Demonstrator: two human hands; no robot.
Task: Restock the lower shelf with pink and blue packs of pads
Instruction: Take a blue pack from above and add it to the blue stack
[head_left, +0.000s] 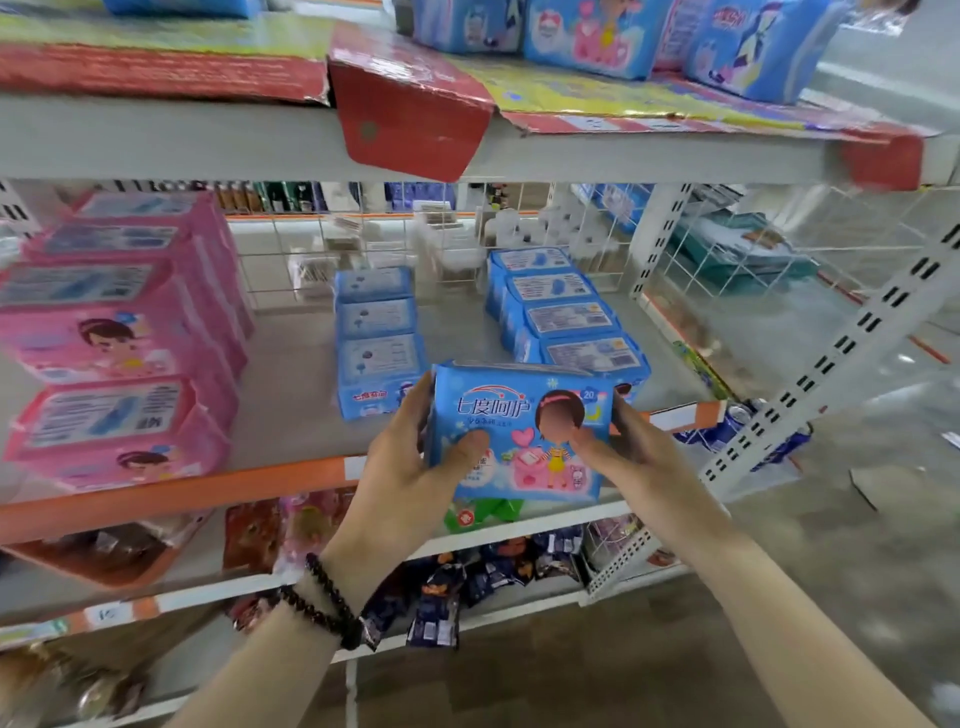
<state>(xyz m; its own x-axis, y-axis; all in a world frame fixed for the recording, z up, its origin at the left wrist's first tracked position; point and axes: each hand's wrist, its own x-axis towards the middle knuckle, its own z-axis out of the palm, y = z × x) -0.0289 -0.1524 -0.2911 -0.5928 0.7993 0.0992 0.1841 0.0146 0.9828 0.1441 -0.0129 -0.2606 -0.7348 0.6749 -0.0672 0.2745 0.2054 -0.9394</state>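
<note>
A blue pack of pads (519, 415) with a cartoon girl on its front is upright in front of the shelf edge. My left hand (410, 467) grips its left side, thumb on the front. My right hand (623, 447) grips its right side the same way. Behind it on the grey shelf (291, 395) stand a row of blue packs (376, 338) in the middle and another blue row (566, 312) to the right. Stacked pink packs (119, 332) fill the shelf's left part.
An upper shelf (208, 135) with torn red cardboard (410, 114) and more blue packs (587, 36) hangs overhead. Snack bags (441, 597) fill the shelves below. A slotted upright post (831, 353) stands at the right, with cans (727, 421) behind it. A wire grid backs the shelf.
</note>
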